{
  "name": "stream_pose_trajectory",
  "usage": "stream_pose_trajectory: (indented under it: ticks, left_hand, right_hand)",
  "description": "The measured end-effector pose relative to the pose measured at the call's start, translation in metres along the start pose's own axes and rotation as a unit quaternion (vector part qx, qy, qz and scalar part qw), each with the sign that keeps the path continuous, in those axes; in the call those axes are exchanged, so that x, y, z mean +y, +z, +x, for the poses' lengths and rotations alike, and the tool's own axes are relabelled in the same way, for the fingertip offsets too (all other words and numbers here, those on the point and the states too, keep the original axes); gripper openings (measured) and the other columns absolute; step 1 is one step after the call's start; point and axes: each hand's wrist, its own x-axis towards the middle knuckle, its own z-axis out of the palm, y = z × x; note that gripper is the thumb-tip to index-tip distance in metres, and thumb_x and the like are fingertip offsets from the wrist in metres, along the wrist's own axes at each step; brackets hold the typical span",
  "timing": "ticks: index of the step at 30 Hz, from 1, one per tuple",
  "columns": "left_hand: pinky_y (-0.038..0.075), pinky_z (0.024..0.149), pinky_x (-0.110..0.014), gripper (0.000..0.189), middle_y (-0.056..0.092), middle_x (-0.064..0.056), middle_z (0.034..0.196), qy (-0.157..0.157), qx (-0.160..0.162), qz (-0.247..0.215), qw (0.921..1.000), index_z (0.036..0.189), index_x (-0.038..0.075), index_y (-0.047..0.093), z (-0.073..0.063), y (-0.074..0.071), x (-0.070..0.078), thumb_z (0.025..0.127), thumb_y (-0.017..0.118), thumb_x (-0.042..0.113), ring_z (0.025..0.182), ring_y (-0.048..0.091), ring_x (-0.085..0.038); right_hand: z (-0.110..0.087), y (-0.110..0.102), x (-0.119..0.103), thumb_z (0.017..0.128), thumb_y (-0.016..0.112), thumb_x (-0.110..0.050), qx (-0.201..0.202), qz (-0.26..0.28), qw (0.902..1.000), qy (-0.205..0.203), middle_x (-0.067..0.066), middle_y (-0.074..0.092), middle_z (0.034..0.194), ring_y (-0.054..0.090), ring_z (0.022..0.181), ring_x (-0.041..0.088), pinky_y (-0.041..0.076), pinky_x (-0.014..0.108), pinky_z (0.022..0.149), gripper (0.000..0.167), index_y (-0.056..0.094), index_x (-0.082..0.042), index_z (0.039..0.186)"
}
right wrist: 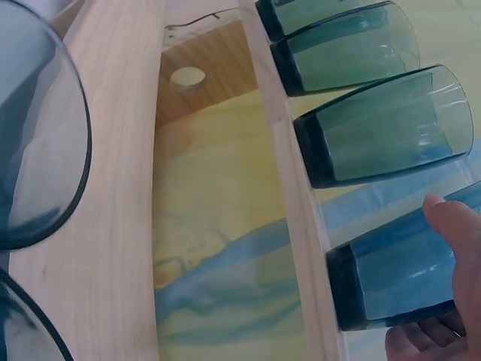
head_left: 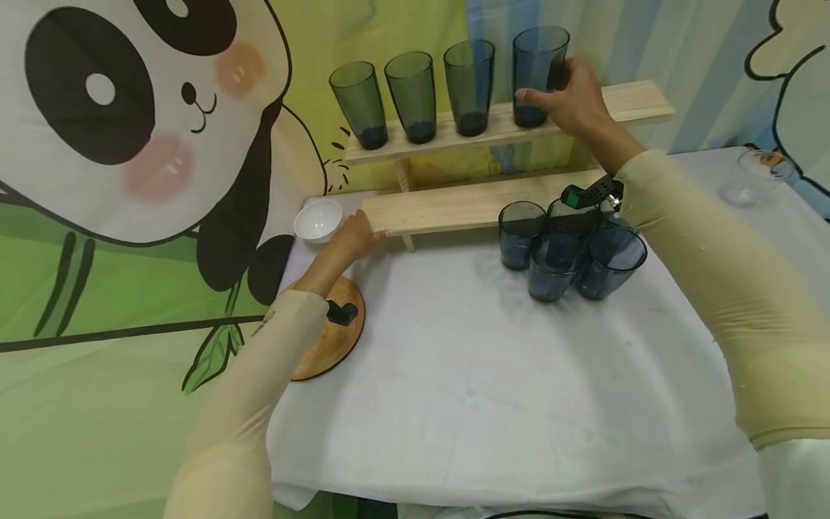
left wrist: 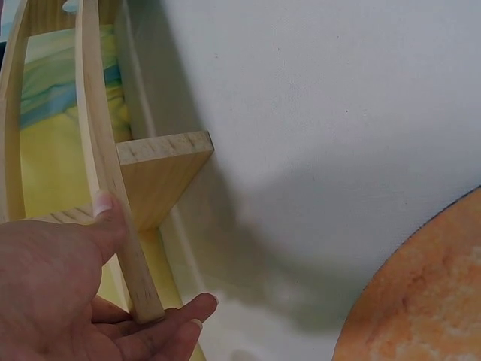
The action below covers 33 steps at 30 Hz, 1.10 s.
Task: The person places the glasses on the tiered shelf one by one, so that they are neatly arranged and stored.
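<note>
On the upper board of a two-tier wooden shelf [head_left: 638, 102] stand tinted drinking glasses in a row. My right hand [head_left: 578, 101] grips the rightmost glass [head_left: 534, 68] from its right side, thumb toward me. In the right wrist view that glass [right wrist: 402, 267] has its base at the upper board [right wrist: 289, 203], beside another glass [right wrist: 387, 128]. My left hand [head_left: 350, 241] holds the left end of the lower board [head_left: 447, 209]. Seen from the left wrist, the thumb lies on the board [left wrist: 113, 173] and the other fingers curl around its end.
Several more tinted glasses [head_left: 554, 263] cluster on the white-clothed table [head_left: 467, 375] before the shelf's right half. A white bowl [head_left: 319, 220] and a round wooden board [head_left: 337, 339] lie at left, partly behind my left arm. A clear glass container [head_left: 755, 176] stands far right.
</note>
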Motion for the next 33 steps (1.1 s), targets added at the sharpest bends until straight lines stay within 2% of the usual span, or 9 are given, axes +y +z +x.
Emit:
stream_pose_trajectory:
  ticks: [5, 10, 13, 16, 20, 23, 27, 33]
  left_hand:
    - [0.038, 0.120, -0.057, 0.094, 0.033, -0.042, 0.158, 0.003, 0.003, 0.001, 1.0000, 0.159, -0.018, 0.013, 0.001, -0.002, 0.000, 0.109, 0.053, 0.050, 0.145, 0.042, -0.052]
    - [0.039, 0.119, -0.057, 0.093, 0.034, -0.041, 0.158, 0.006, 0.007, -0.001, 1.0000, 0.158, -0.019, 0.015, 0.003, -0.001, 0.000, 0.109, 0.054, 0.050, 0.145, 0.043, -0.052]
    - [0.039, 0.119, -0.057, 0.092, 0.034, -0.041, 0.158, 0.006, 0.006, -0.003, 1.0000, 0.158, -0.018, 0.015, 0.002, 0.000, 0.000, 0.109, 0.053, 0.050, 0.144, 0.043, -0.052]
    - [0.040, 0.119, -0.057, 0.092, 0.035, -0.041, 0.158, 0.004, 0.008, -0.001, 1.0000, 0.158, -0.018, 0.016, -0.001, -0.001, -0.002, 0.109, 0.053, 0.050, 0.143, 0.044, -0.052]
    - [0.041, 0.117, -0.058, 0.091, 0.036, -0.041, 0.157, 0.004, 0.008, -0.001, 1.0000, 0.158, -0.019, 0.016, -0.005, -0.002, -0.003, 0.110, 0.053, 0.049, 0.141, 0.046, -0.052]
    - [0.042, 0.116, -0.058, 0.091, 0.036, -0.042, 0.156, 0.003, 0.007, 0.001, 1.0000, 0.157, -0.019, 0.015, -0.007, -0.002, -0.005, 0.110, 0.053, 0.049, 0.141, 0.046, -0.053]
    - [0.042, 0.116, -0.058, 0.092, 0.037, -0.043, 0.155, 0.002, 0.008, 0.012, 0.9999, 0.157, -0.019, 0.016, -0.007, -0.003, -0.009, 0.110, 0.051, 0.051, 0.141, 0.046, -0.053]
    - [0.041, 0.117, -0.058, 0.092, 0.036, -0.044, 0.155, 0.005, 0.006, 0.012, 0.9999, 0.156, -0.020, 0.015, -0.005, -0.003, -0.010, 0.110, 0.052, 0.050, 0.142, 0.045, -0.054]
  right_hand:
    - [-0.007, -0.007, 0.000, 0.096, 0.069, -0.056, -0.009, -0.008, 0.9998, -0.017, 0.002, 0.028, 0.173, 0.025, 0.160, 0.016, 0.024, 0.032, 0.130, 0.093, 0.023, -0.018, 0.167]
    - [-0.023, -0.024, 0.006, 0.097, 0.068, -0.057, -0.013, -0.014, 0.9995, -0.024, 0.001, 0.022, 0.175, 0.023, 0.161, 0.016, 0.025, 0.036, 0.130, 0.097, 0.016, -0.019, 0.170]
    - [-0.034, -0.036, 0.017, 0.099, 0.066, -0.057, -0.019, -0.021, 0.9991, -0.030, 0.004, 0.025, 0.175, 0.026, 0.161, 0.022, 0.027, 0.042, 0.129, 0.092, 0.021, -0.019, 0.169]
    - [-0.044, -0.050, 0.033, 0.102, 0.061, -0.055, -0.031, -0.043, 0.9977, -0.042, 0.012, 0.032, 0.171, 0.033, 0.157, 0.032, 0.029, 0.052, 0.127, 0.081, 0.031, -0.014, 0.166]
    - [-0.061, -0.067, 0.057, 0.108, 0.049, -0.055, -0.053, -0.080, 0.9946, -0.038, 0.023, 0.044, 0.161, 0.045, 0.144, 0.038, 0.035, 0.061, 0.119, 0.071, 0.042, -0.010, 0.161]
    - [-0.077, -0.075, 0.075, 0.109, 0.044, -0.055, -0.084, -0.090, 0.9919, -0.030, 0.027, 0.045, 0.158, 0.045, 0.139, 0.044, 0.036, 0.067, 0.112, 0.070, 0.042, -0.007, 0.161]
    - [-0.097, -0.080, 0.097, 0.111, 0.043, -0.052, -0.148, -0.076, 0.9858, -0.022, 0.030, 0.036, 0.165, 0.038, 0.145, 0.053, 0.031, 0.076, 0.112, 0.072, 0.033, -0.006, 0.165]
    - [-0.114, -0.071, 0.127, 0.111, 0.046, -0.051, -0.205, -0.049, 0.9774, -0.007, 0.025, 0.030, 0.169, 0.030, 0.152, 0.051, 0.024, 0.078, 0.116, 0.072, 0.029, -0.009, 0.167]
